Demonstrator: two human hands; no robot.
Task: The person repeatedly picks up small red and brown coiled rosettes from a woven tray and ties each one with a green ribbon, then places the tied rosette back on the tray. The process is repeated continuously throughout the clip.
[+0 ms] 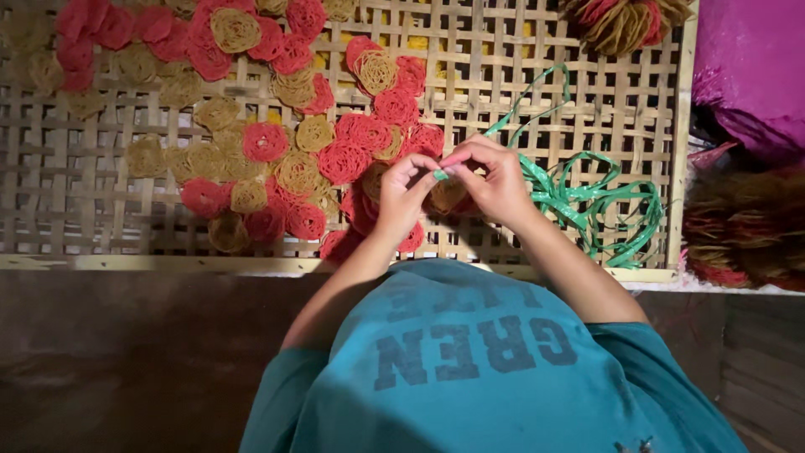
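Roughly three dozen round coiled noodle discs (265, 142), some red and some tan, lie spread over the woven bamboo tray (101, 226); an exact count is not possible, since many overlap and the ones along the top edge are cut off by the frame. The tray itself is one piece, with a pale wooden rim along its near and right sides, and its far edge runs out of view.

Near the middle, the left hand (401, 195) is curled with thumb and forefinger pinched together on the end of a green plastic strip (439, 174). The right hand (495, 180) meets it fingertip to fingertip, also closed in a pinch on the same strip, with the other fingers folded in. Both hands hover just above the tray, and they hide a few discs beneath them, so what lies directly under the palms cannot be made out.

From the pinch the strip runs right into one loose tangle of green strips (599, 210) lying on the tray's right part; how many separate strands it holds cannot be told. A single long loop rises from it toward the top.

At the top right, one bundle of red and tan strands (625, 23) is partly cut off. Beyond the rim sit a magenta bag (750, 59) and a dark, blurry heap of reddish-brown strands (742, 226), both cropped by the right edge.
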